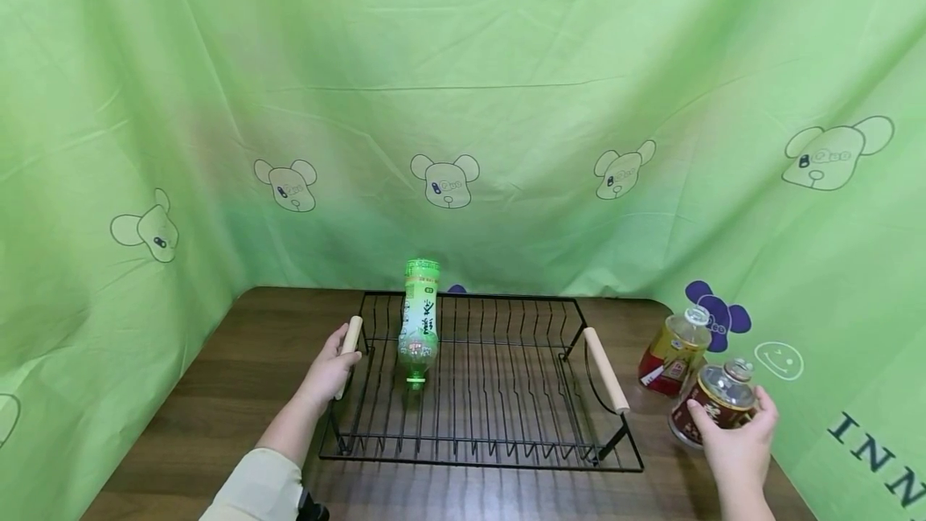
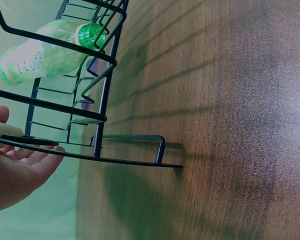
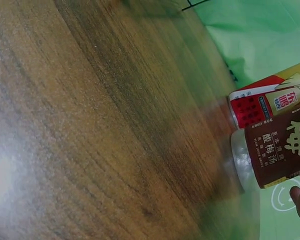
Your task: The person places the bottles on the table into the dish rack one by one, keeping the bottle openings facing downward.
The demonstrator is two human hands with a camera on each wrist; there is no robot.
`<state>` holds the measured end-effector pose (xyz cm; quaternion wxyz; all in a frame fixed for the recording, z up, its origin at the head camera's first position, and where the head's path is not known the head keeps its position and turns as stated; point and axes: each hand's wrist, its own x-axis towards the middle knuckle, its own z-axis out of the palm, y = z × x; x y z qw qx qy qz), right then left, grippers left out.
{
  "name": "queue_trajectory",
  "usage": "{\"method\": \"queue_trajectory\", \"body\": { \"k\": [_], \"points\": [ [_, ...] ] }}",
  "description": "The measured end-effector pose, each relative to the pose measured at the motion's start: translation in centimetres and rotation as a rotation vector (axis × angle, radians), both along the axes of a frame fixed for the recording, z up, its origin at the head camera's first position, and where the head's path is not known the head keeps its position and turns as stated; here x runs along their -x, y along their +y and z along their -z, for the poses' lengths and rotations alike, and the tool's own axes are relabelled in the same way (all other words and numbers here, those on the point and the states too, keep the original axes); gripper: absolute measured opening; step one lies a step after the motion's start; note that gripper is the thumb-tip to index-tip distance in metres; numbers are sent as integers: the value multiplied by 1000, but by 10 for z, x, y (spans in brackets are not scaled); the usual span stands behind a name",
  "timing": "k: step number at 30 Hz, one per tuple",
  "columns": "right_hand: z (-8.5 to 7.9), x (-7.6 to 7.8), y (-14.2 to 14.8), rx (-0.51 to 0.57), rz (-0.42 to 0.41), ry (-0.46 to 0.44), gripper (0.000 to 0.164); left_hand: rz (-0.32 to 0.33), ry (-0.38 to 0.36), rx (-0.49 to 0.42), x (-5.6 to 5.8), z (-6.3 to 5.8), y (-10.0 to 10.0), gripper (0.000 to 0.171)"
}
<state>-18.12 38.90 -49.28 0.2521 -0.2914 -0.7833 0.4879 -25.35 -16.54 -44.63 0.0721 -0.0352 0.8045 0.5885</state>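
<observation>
My left hand grips the left wooden handle of a black wire dish rack; in the left wrist view its thumb lies over the handle and the fingers pass beneath. A green-tinted plastic bottle leans in the rack, its green end down among the wires. At the table's right side my right hand holds a clear, capless bottle with a brown plum juice label, thumb on the near side and fingers round the far side. Right behind it stands a capless bottle with a red and yellow label.
The rack's right wooden handle faces the two bottles. Under everything is a dark brown wooden table. A green curtain printed with cartoon bears hangs close along the back and both sides.
</observation>
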Motion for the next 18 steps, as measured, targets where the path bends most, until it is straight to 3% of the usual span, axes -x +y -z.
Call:
{"method": "queue_trajectory", "body": {
  "k": [6, 18],
  "points": [
    [-6, -2, -2, 29, 3, 12, 99, -4, -2, 0, 0, -1, 0, 70],
    [-38, 1, -14, 15, 4, 59, 98, -2, 7, 3, 0, -1, 0, 71]
  ]
}}
